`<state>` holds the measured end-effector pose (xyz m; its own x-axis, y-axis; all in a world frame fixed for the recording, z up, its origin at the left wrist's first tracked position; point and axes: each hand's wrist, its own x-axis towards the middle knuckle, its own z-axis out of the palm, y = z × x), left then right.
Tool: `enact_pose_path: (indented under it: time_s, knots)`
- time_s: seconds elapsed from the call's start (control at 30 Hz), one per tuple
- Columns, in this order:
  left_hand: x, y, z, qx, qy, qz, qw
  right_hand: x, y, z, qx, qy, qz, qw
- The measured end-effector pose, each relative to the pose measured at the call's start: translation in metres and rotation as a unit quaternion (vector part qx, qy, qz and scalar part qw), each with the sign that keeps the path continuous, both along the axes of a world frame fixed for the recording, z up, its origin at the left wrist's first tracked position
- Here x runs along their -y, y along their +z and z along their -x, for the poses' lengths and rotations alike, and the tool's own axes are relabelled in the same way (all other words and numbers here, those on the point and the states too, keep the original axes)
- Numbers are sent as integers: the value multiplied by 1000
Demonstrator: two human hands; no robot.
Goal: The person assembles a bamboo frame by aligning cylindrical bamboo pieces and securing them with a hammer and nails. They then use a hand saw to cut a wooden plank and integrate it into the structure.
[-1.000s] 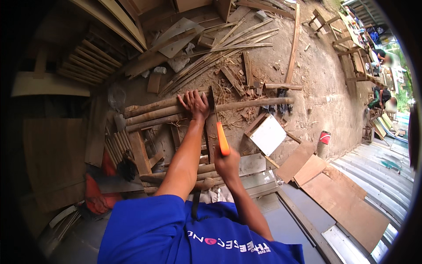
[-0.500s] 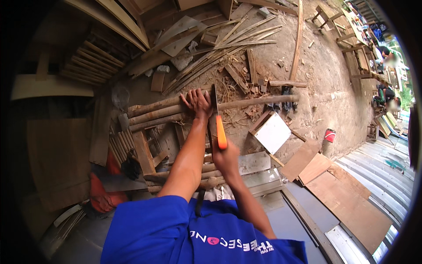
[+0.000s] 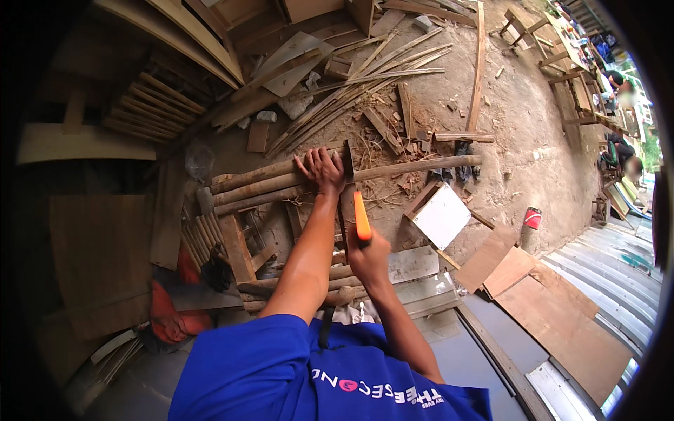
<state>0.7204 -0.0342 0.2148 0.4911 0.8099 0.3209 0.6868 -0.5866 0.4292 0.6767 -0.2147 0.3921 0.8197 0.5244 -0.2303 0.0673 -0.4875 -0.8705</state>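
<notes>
Head view, read from the left edge: dark flat boards (image 3: 91, 245) lean in shadow beside a rack of thin slats (image 3: 151, 105), stock kept out of the way of the work. Next come three round poles (image 3: 260, 186) lying side by side on a low wooden frame (image 3: 235, 245), which lifts them off the dirt floor (image 3: 519, 119) so they can be worked from above. The left hand (image 3: 321, 170) lies palm down with fingers spread across the poles; it grips nothing, and to my judgement it simply presses them so they cannot roll. Just to its right, the saw (image 3: 347, 193) stands with its dark blade crossing the longest pole (image 3: 414, 168), which runs on to the right, well past the frame. The blade's upper end sits close beside the left hand's fingers, probably so that the hand steadies the wood right at the cut. The right hand (image 3: 368, 256) is closed tight around the saw's orange handle (image 3: 361, 217), drawn back toward the body, in line with the blade. Behind the poles, split strips (image 3: 365, 77) fan out over the floor. Further right, a white square board (image 3: 441, 214) rests tilted on the ground, a small red can (image 3: 533, 218) stands near it, and brown sheets (image 3: 519, 270) lie overlapping at the far right.
</notes>
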Motion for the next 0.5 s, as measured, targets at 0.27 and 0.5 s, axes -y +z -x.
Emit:
enact_pose_path:
  time_s: [0.27,0.5]
  knots:
    - [2,1,0,-23,3,24,999,66,55,35,-36,-26,64,997]
    - [2,5,0,-19,-2,37,999,-8,1,-4,9,-34,-21,999]
